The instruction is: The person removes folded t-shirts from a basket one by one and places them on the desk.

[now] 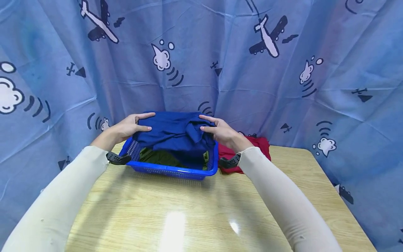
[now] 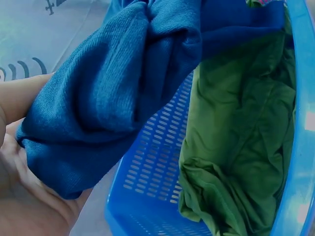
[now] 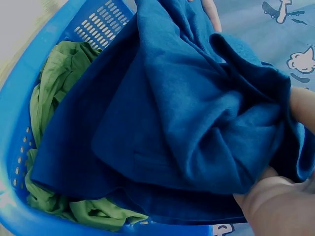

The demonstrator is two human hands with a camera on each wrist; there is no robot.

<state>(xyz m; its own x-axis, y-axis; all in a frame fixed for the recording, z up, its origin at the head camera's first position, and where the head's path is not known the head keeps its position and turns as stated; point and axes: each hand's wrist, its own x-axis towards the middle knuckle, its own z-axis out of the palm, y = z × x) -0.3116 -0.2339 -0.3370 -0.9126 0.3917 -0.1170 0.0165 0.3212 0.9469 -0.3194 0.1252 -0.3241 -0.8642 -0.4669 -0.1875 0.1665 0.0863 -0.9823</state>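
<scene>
Above the basket (image 1: 173,170), the blue cloth (image 1: 170,127) is suspended between both hands, its lower part hanging inside the rim. Left hand (image 1: 127,126): the fingers grip the cloth's left end, with the thumb on one face and the other fingers on the opposite face. Right hand (image 1: 223,132): the fingers pinch the right end, where the fabric is bunched into loose folds. Whether the lower hem bears on the contents cannot be told.

Inside the basket, the green cloth (image 2: 236,132) lies folded and creased, partly covered by the blue cloth. The basket has perforated walls and stands on the wood-grain surface (image 1: 141,210), near the curtain (image 1: 189,28). To its right, the red cloth (image 1: 262,145) lies crumpled on the surface, partly hidden by the right wrist. Each wrist carries a black strap (image 1: 118,158), adjacent to the cuff of a white sleeve (image 1: 63,196).
</scene>
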